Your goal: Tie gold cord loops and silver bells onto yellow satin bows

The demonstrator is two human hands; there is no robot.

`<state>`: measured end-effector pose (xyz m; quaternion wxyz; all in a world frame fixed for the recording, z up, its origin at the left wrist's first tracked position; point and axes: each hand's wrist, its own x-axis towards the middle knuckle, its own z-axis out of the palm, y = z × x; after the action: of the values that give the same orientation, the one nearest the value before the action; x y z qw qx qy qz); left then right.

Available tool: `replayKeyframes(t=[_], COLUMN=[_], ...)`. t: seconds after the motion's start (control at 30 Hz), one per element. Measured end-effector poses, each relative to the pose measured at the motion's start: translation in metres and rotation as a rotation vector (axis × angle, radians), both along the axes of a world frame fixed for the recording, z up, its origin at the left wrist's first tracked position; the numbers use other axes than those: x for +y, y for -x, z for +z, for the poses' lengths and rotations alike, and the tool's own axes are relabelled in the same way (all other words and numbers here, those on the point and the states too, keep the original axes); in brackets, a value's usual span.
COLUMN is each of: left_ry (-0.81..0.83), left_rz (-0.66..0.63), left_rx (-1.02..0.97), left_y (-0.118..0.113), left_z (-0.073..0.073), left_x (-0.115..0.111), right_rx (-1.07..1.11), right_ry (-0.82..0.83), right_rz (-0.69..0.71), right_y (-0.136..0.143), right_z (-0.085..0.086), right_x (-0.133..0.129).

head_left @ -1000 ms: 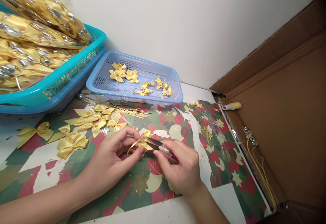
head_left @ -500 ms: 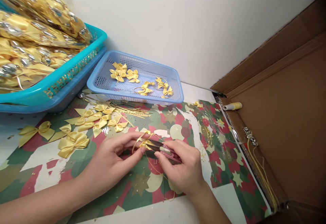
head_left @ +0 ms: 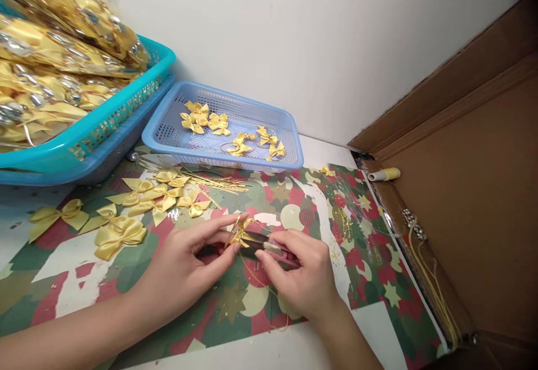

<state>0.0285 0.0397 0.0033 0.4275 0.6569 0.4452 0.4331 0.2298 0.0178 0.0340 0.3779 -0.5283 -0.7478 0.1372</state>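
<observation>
Between the thumb and fingers of my left hand (head_left: 202, 255) is a small yellow ribbon bow (head_left: 240, 235) with a gold loop on it. My right hand (head_left: 305, 274) is closed around pink-handled thread snips (head_left: 277, 249). Their dark blades point left and reach the bow, slightly apart. A thin yellow thread (head_left: 256, 277) trails from the bow down toward the table edge. Left of my left hand lie several loose yellow bows (head_left: 120, 238). Gold twisted cords (head_left: 221, 182) lie in a bunch beyond my hands.
A blue basket (head_left: 222, 160) at the back holds several bows, some with gold loops. Back left, a teal basket (head_left: 105, 120) is heaped with bagged bows. On the right, a cardboard wall (head_left: 458, 118) borders the patterned paper (head_left: 374, 246), with a thread spool (head_left: 384, 174) beside it.
My left fingers have turned the bow slightly, so its gold loop now stands narrower and more upright. The snips stay at the bow with little movement.
</observation>
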Motion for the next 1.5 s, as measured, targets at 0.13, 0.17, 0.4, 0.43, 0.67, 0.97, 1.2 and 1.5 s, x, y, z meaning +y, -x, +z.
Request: replayKeyframes(t=[0.13,0.17,0.4,0.43,0.67,0.97,1.2,1.5], left_ry=[-0.088,-0.102,-0.072,-0.061,-0.038,-0.045,-0.060,0.008], left_rz=[-0.040,-0.047,-0.036,-0.032,-0.023,-0.007,-0.010,-0.056], left_rx=[0.042,0.047,-0.002,-0.005,-0.032,-0.026,0.034,0.047], left_y=[0.000,0.000,-0.002,-0.001,-0.001,-0.003,-0.002,0.000], left_z=[0.002,0.002,0.002,0.001,0.002,0.005,0.002,0.003], left_x=[0.000,0.000,0.001,0.000,0.000,0.001,0.001,0.001], right_rx=[0.007,0.004,-0.148,-0.169,-0.199,-0.223,-0.240,0.171], right_ry=[-0.002,-0.009,-0.228,-0.252,-0.262,-0.238,-0.214,0.019], right_rz=[0.002,0.002,0.068,0.076,0.101,0.095,0.088,-0.025], right_y=[0.002,0.002,-0.002,-0.002,-0.003,-0.003,-0.003,-0.011], right_z=[0.000,-0.001,-0.005,-0.005,-0.007,-0.006,-0.009,-0.002], right_x=[0.000,0.000,0.002,0.002,0.002,0.002,0.001,0.005])
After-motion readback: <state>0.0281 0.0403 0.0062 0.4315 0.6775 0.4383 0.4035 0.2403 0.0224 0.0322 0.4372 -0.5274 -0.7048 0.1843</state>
